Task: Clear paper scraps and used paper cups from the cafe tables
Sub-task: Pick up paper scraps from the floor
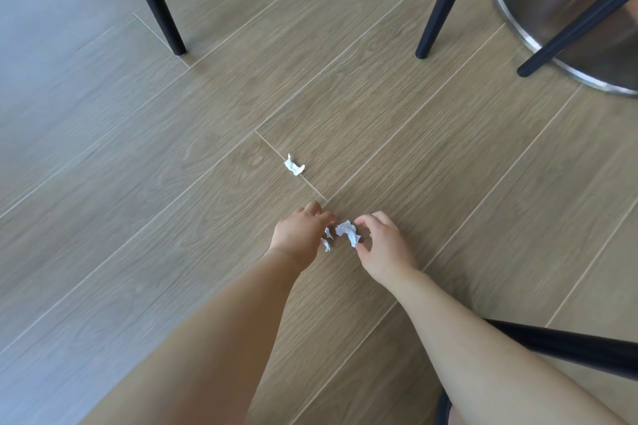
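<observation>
1. Wood floor (103,183) in long brown planks fills the whole view, and both bare arms reach down to it from the near side.
2. Far on the left, one black chair leg (155,0) stands on the floor.
3. Near the middle, a lone scrap (294,166) of white crumpled paper lies on a line between planks. It is a bit farther away than the hands, and nothing touches it.
4. The left hand (300,238) is low over the floor with its fingers curled down. I cannot tell if it holds anything.
5. Two small bits (327,239) of white paper lie on the floor just to the right of that hand, between the two hands.
6. Next comes the big scrap (348,231), white and crumpled.
7. The right hand (383,245) pinches the big scrap between its thumb and first finger. Its other fingers are bent.
8. Far on the right, two black legs (442,0) slant down to the floor.
9. A round shiny metal base (538,28) sits on the floor behind them.
10. Near on the right, a thick black bar (569,348) pokes out from behind the right arm.
</observation>
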`<action>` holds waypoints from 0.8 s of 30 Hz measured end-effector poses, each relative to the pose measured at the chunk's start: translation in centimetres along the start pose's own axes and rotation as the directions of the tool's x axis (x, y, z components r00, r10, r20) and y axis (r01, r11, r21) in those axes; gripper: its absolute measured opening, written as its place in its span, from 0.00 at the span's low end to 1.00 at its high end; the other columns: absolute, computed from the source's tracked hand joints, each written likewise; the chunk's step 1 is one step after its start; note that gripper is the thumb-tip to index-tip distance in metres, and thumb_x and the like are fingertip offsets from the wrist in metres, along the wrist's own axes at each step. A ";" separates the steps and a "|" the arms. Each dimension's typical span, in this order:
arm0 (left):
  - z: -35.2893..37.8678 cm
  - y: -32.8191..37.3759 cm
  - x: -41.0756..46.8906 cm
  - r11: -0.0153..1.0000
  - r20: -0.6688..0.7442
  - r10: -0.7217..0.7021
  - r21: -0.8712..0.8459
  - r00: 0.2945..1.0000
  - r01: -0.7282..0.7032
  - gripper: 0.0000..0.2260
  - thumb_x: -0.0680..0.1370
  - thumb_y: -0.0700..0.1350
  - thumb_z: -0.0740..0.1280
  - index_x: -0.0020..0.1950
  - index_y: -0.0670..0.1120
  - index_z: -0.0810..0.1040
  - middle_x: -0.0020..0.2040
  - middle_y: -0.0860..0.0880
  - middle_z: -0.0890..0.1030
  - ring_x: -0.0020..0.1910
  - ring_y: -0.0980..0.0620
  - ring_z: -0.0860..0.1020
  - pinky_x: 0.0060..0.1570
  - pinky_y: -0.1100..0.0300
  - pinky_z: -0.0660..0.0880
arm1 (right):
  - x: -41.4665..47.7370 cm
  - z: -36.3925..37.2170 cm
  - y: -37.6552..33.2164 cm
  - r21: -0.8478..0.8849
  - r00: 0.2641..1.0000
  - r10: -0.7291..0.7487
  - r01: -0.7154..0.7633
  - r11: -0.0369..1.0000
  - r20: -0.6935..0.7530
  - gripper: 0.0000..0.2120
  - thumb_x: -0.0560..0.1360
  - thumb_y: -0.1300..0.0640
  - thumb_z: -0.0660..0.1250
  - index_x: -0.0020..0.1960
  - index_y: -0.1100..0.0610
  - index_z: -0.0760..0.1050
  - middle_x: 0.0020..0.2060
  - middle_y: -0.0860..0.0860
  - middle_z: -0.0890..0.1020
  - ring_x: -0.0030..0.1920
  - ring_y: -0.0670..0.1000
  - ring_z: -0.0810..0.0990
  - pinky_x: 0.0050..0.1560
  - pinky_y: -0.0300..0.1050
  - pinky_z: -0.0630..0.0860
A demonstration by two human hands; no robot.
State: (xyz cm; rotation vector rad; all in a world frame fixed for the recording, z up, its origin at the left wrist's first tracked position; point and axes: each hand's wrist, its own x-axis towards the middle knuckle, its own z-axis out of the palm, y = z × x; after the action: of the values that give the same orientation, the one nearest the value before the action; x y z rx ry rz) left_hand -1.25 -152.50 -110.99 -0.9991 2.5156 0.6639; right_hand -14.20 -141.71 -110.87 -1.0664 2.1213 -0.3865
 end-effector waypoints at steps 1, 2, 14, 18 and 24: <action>0.1 0.0 0.1 1.000 -0.002 0.001 0.002 1.000 -0.001 0.18 0.75 0.40 0.66 0.62 0.55 0.70 0.60 0.52 0.69 0.55 0.51 0.72 0.37 0.59 0.70 | 0.0 0.0 0.0 -0.005 1.000 0.002 -0.002 1.000 0.001 0.13 0.72 0.61 0.66 0.56 0.52 0.72 0.55 0.45 0.71 0.46 0.49 0.76 0.46 0.45 0.75; 0.1 0.0 0.2 1.000 -0.002 0.002 0.006 1.000 -0.002 0.16 0.75 0.40 0.67 0.59 0.55 0.71 0.59 0.52 0.70 0.54 0.52 0.72 0.36 0.59 0.70 | 0.1 0.0 0.1 -0.004 1.000 0.003 -0.003 1.000 0.002 0.13 0.72 0.61 0.66 0.56 0.51 0.72 0.55 0.45 0.71 0.45 0.48 0.75 0.45 0.45 0.75; -1.0 -1.6 0.8 0.999 -0.087 -0.043 -0.033 0.995 0.040 0.05 0.78 0.47 0.62 0.52 0.52 0.75 0.56 0.52 0.73 0.52 0.51 0.73 0.36 0.58 0.72 | 0.9 1.1 -0.3 -0.129 0.998 -0.012 0.019 0.991 0.059 0.05 0.74 0.56 0.64 0.50 0.51 0.72 0.52 0.45 0.70 0.40 0.49 0.75 0.36 0.41 0.69; -3.8 -2.8 2.2 0.989 -0.221 -0.120 -0.107 0.968 0.098 0.05 0.77 0.50 0.64 0.50 0.52 0.76 0.59 0.51 0.72 0.55 0.49 0.73 0.37 0.56 0.73 | 2.8 -0.2 -1.2 -0.152 0.995 -0.079 0.087 0.985 0.054 0.01 0.75 0.58 0.63 0.45 0.55 0.73 0.49 0.49 0.72 0.39 0.51 0.75 0.36 0.42 0.67; -5.3 -3.6 4.4 0.994 -0.265 -0.093 -0.082 0.960 0.074 0.05 0.77 0.49 0.64 0.51 0.51 0.77 0.66 0.52 0.68 0.64 0.49 0.67 0.39 0.58 0.74 | 4.8 -1.4 -2.8 -0.063 0.994 -0.083 0.079 0.995 -0.065 0.02 0.74 0.59 0.64 0.47 0.55 0.73 0.49 0.48 0.72 0.38 0.50 0.76 0.38 0.43 0.71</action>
State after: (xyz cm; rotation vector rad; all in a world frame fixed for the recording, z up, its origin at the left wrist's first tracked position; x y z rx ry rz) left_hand -2.54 -160.04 -109.80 -1.2915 2.6768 0.6336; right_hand -15.52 -147.31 -110.63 -1.1927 2.1659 -0.4040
